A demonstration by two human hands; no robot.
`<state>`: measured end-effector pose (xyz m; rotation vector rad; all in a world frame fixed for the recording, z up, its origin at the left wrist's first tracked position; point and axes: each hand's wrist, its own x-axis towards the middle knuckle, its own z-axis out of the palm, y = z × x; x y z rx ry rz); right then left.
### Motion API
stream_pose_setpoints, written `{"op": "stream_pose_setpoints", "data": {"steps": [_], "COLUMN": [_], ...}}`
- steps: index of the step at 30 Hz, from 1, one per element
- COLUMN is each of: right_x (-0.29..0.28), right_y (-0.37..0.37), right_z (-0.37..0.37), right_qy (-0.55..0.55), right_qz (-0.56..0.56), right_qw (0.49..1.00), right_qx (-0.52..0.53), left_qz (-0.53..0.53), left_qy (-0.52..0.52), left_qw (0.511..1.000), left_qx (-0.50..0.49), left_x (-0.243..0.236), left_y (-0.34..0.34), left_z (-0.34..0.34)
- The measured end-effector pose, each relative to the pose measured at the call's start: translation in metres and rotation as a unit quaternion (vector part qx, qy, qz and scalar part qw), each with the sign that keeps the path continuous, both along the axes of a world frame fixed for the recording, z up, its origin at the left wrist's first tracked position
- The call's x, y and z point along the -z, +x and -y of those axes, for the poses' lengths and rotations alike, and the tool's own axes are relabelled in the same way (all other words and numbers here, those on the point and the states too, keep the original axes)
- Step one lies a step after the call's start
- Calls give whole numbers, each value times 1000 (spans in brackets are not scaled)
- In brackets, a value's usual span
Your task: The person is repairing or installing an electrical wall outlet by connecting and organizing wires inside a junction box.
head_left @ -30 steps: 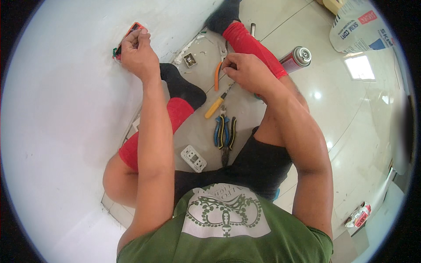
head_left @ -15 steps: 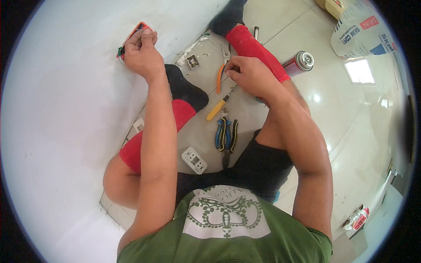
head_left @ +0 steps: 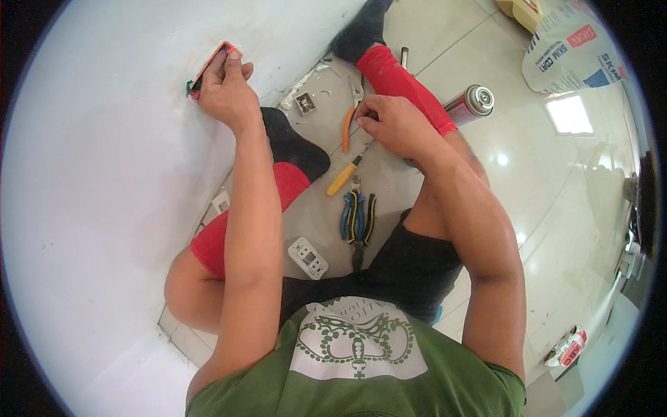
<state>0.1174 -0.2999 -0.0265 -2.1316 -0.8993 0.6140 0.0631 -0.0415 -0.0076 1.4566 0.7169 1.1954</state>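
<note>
My left hand (head_left: 228, 90) is up at an orange electrical box (head_left: 207, 68) set into the white wall. Its curled fingers reach over the box opening and hide most of the inside. Green wire ends (head_left: 190, 87) stick out at the lower left corner. Beside my right shin, my right hand (head_left: 396, 125) hovers over the floor, thumb and fingers closed; whatever they hold, if anything, is hidden. Just left of it lie pliers with orange handles (head_left: 347, 128) and a yellow-handled screwdriver (head_left: 342, 178). Closer to me are blue-and-black pliers (head_left: 353, 217) and a white socket outlet (head_left: 308, 258).
A small metal box (head_left: 304, 103) lies near the wall by my black sock. Past my right shin stands a spray can (head_left: 476, 102). A white printed sack (head_left: 573, 52) is at the far right. My crossed legs frame the tools on the tiled floor (head_left: 549, 208).
The fingers of my left hand have shifted and curled differently at the orange box. My right hand has turned slightly and dropped a little toward me.
</note>
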Motion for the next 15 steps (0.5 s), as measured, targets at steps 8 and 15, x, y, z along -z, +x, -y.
{"op": "stream_pose_setpoints", "data": {"steps": [8, 15], "right_x": [2, -3], "right_y": [-1, -6], "right_z": [-3, -3], "right_qy": [-5, -22], "right_qz": [17, -12], "right_qw": [1000, 1000], "right_qx": [-7, 3], "left_qz": [-45, -31], "left_qy": [2, -48], "left_qw": [999, 994], "left_qx": [21, 93], "left_x": [-6, -7], "left_y": [-1, -11], "left_z": [-2, -12]}}
